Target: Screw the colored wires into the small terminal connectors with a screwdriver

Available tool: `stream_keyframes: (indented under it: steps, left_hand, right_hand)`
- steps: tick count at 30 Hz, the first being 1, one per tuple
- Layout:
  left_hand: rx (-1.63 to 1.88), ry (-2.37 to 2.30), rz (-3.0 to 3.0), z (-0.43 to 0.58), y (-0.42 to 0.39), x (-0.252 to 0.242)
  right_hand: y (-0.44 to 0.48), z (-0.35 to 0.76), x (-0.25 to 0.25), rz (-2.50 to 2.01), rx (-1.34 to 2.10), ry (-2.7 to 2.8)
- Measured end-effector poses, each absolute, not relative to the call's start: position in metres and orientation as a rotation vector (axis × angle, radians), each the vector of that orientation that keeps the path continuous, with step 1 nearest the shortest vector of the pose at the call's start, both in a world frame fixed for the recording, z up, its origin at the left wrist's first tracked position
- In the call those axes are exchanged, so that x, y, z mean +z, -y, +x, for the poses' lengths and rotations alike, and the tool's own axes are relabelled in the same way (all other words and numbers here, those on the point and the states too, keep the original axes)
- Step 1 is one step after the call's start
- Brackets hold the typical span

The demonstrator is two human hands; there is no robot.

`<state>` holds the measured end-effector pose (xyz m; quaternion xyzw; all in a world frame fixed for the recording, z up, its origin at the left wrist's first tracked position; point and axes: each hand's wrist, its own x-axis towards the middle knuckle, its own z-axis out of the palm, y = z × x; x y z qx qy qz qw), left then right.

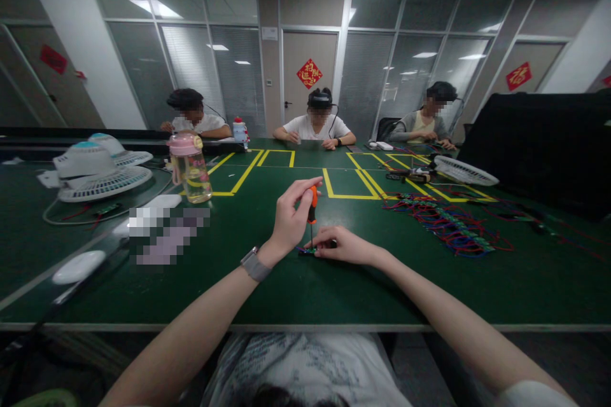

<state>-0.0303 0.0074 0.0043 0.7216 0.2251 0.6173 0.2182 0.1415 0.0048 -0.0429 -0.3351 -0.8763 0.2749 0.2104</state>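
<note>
My left hand (pixel 290 217) is wrapped around the orange and black handle of a screwdriver (pixel 312 211), which stands upright. Its thin shaft points down at a small green circuit board (pixel 306 252) lying on the green table (pixel 267 292). From the right, my right hand (pixel 347 245) pinches the board's right end and steadies it, its fingertips close to the shaft. Part of the board is hidden by these fingers. A short blue wire shows at the board's left side.
Several wired circuit boards (pixel 446 222) lie in a row to the right. A drink bottle (pixel 191 168), fan parts (pixel 102 181) and a white rounded case (pixel 79 266) are on the left. Yellow tape (pixel 353 196) marks the table. Three people sit across it.
</note>
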Motion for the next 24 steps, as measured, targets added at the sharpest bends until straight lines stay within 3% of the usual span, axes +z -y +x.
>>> stream_keyframes:
  steps: [9, 24]
  left_hand:
    - [1.797, -0.708, 2.076, -0.0284, -0.0066, 0.0053]
    - [1.648, -0.593, 1.950, -0.0293, -0.0052, 0.0048]
  right_hand:
    - [-0.0046, 0.1420, -0.0433, -0.914, 0.779, 2.427]
    - [-0.0039, 0.1425, -0.0414, -0.916, 0.822, 2.432]
